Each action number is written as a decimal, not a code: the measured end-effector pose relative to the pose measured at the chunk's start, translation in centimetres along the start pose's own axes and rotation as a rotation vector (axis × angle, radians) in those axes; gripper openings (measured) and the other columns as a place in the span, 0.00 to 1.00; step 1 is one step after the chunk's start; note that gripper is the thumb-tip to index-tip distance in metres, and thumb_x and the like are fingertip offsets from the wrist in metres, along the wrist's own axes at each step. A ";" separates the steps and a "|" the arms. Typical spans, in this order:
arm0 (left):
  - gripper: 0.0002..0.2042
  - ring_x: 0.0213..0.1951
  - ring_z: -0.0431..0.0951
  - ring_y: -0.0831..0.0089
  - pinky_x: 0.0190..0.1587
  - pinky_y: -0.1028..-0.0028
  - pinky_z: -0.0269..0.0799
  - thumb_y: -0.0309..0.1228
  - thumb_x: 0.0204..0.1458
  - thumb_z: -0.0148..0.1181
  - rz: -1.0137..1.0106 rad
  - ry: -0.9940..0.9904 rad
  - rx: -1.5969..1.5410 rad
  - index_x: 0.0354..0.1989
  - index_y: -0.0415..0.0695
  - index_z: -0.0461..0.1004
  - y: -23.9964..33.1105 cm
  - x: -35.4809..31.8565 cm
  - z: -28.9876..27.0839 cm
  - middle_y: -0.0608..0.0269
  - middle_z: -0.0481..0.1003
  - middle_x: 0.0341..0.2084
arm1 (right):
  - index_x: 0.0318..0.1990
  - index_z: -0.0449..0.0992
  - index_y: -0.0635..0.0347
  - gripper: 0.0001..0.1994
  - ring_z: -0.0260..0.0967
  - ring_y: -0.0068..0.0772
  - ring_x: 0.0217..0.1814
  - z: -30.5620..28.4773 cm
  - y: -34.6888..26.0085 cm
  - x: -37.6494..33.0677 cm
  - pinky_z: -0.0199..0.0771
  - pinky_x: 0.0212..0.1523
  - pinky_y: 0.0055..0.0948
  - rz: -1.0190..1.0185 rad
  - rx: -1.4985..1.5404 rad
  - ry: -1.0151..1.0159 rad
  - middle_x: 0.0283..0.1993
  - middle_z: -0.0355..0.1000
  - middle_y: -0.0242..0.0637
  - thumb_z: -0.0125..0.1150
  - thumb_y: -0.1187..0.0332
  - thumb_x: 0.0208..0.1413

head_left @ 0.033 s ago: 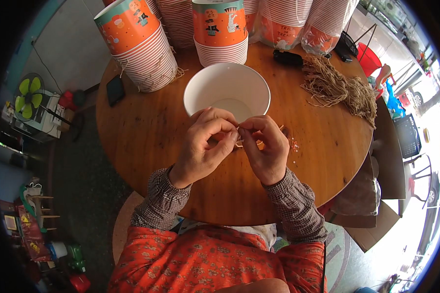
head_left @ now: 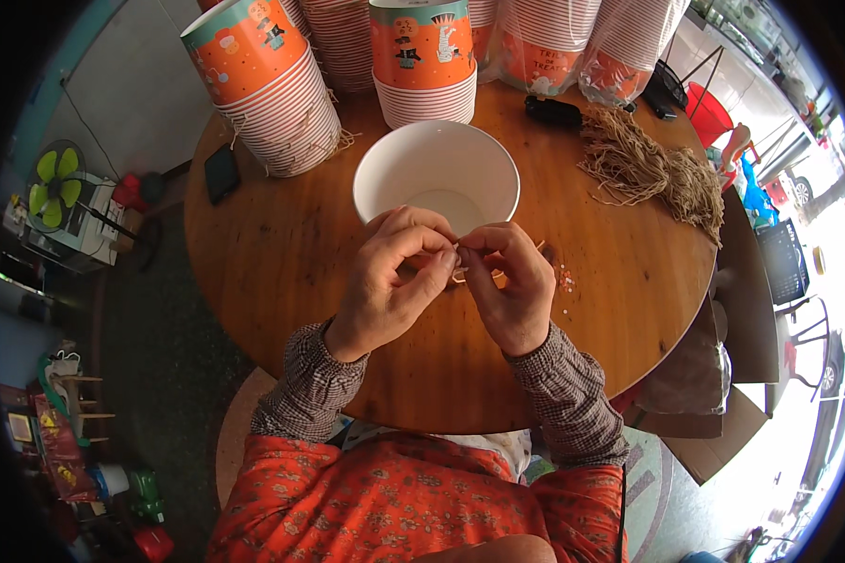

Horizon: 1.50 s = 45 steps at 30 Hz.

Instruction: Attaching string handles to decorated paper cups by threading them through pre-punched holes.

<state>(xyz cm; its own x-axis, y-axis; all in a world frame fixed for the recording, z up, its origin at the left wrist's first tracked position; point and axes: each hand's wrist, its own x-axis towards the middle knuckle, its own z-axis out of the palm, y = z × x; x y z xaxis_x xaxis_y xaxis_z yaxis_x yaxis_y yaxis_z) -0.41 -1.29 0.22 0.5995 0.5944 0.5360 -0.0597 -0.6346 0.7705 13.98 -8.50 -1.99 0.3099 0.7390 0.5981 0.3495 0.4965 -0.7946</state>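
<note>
Left hand (head_left: 392,279) and right hand (head_left: 509,281) met, fingertips pinched on thin tan string (head_left: 460,272), just before white paper bowl (head_left: 437,174).

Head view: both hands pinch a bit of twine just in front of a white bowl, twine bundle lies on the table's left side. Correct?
Not quite. The twine bundle lies on the right side of the table, not the left, as the head view shows. The rest holds: left hand and right hand meet over a bit of twine just in front of the white bowl.
</note>
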 end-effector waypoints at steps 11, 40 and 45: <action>0.04 0.33 0.76 0.81 0.34 0.82 0.75 0.23 0.58 0.55 -0.065 0.063 -0.183 0.34 0.34 0.72 -0.3 -0.2 -0.2 0.62 0.72 0.38 | 0.39 0.73 0.67 0.11 0.73 0.28 0.36 -0.5 -0.8 0.2 0.74 0.36 0.23 -0.187 -0.108 -0.071 0.38 0.73 0.39 0.61 0.85 0.47; 0.02 0.26 0.78 0.76 0.64 0.64 0.51 0.22 0.51 0.60 0.037 0.021 0.130 0.31 0.44 0.76 0.0 -0.1 -0.5 0.69 0.78 0.28 | 0.41 0.68 0.66 0.03 0.68 0.16 0.27 -1.3 -0.6 0.2 0.71 0.25 0.16 0.286 0.422 0.063 0.38 0.75 0.38 0.50 0.77 0.62; 0.03 0.26 0.78 0.76 0.65 0.60 0.51 0.22 0.53 0.59 0.026 0.109 0.080 0.33 0.43 0.76 -0.5 -0.2 -0.4 0.69 0.79 0.28 | 0.43 0.60 0.62 0.04 0.69 0.19 0.22 -1.8 -1.4 0.6 0.67 0.19 0.16 0.412 0.507 -0.101 0.39 0.75 0.42 0.44 0.72 0.66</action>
<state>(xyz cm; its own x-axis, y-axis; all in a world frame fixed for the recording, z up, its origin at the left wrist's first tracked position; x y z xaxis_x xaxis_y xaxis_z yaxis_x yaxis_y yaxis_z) -0.83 -0.93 -0.11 0.5078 0.6250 0.5929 -0.0076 -0.6850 0.7285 15.25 -9.60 -0.31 0.2365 0.9411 0.2418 -0.2475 0.2990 -0.9216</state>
